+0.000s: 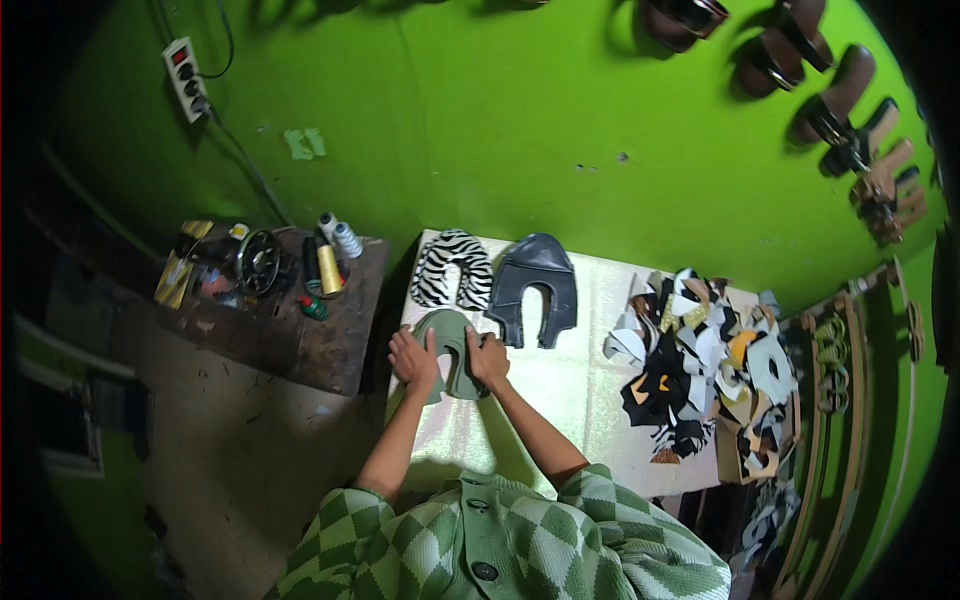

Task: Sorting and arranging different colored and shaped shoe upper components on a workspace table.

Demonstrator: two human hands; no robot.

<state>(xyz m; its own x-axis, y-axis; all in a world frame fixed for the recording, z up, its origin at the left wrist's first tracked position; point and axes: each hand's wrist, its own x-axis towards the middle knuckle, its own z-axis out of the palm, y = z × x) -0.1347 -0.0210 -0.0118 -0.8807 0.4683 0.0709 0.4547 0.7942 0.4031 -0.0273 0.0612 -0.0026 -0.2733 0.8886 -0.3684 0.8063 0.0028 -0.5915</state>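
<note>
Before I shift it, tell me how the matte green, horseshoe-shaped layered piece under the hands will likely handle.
The green horseshoe-shaped piece lies flat on the pale, shiny tabletop, so it would probably slide rather than roll. Its open legs look slender, so they may flex if lifted. Its edges look layered, so the layers might shift apart.

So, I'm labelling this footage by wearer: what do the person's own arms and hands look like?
The left hand and right hand are ungloved, the forearms bare with no watch visible. The knitted-looking sleeves, in pale and darker green diamonds, end around the elbows.
</note>
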